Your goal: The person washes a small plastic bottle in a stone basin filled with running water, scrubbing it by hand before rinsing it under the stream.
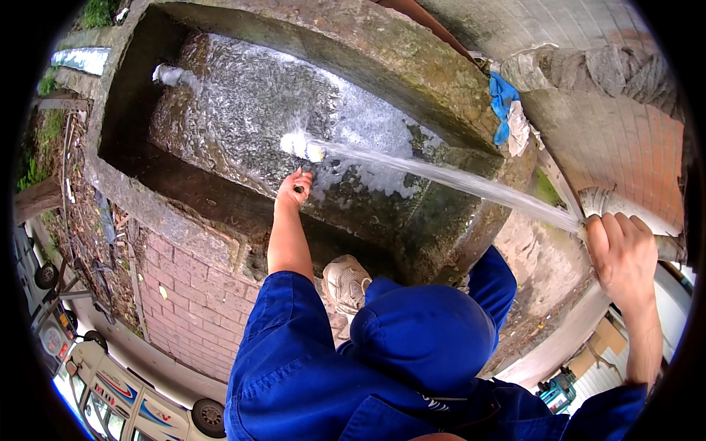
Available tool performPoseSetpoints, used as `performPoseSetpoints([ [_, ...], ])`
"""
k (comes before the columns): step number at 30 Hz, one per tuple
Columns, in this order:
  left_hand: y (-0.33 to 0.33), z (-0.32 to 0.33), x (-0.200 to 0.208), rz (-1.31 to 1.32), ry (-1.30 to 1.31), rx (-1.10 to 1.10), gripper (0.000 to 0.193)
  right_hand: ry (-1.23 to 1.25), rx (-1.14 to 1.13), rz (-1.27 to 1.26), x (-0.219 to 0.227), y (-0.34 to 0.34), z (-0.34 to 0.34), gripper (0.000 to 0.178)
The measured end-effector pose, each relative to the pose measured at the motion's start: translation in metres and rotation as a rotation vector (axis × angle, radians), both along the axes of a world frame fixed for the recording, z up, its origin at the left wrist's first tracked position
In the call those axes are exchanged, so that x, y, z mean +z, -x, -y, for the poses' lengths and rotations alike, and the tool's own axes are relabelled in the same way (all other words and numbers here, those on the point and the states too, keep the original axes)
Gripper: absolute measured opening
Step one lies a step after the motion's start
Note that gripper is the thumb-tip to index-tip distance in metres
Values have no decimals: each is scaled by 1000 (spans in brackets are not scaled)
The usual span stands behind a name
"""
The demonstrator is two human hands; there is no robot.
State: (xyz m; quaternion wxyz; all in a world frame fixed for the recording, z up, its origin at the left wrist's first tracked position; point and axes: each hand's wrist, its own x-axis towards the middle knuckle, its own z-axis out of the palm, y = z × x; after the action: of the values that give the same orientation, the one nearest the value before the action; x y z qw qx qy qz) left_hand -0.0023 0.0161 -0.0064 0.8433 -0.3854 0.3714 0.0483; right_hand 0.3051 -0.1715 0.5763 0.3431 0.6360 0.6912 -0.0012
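My left hand (296,187) reaches over a concrete trough (323,31), fingers closed around the dark end of a handle. Just beyond the fingers is a white, roughly cylindrical head (303,146), probably on that handle; spray blurs its kind. At the far right, my right hand (624,253) grips the mouth of a pale hose (606,202). A strong water jet (456,180) shoots leftward from it, hits the white head and splashes. Foamy water (257,88) covers much of the trough floor.
Blue and white rags (503,106) hang by the trough's right corner. Grey cloth (610,71) is wrapped along a bar at the upper right. My shoe (346,283) stands on brick paving (184,294) against the near wall. Parked vehicles (121,389) are at lower left.
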Motion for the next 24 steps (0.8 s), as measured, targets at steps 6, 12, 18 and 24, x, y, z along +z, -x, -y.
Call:
performPoseSetpoints([
  [6, -2, -1, 2, -39, -15, -21, 30, 1, 6, -9, 0, 1, -1, 13],
  [12, 0, -2, -1, -29, -25, -15, 33, -7, 10, -12, 0, 1, -1, 13],
  [18, 1, -3, -1, -25, -9, -21, 28, 0, 8, -15, 1, 1, -3, 13],
  [24, 0, -3, -2, 2, -9, 0, 28, -1, 8, -13, 0, 1, -1, 12],
])
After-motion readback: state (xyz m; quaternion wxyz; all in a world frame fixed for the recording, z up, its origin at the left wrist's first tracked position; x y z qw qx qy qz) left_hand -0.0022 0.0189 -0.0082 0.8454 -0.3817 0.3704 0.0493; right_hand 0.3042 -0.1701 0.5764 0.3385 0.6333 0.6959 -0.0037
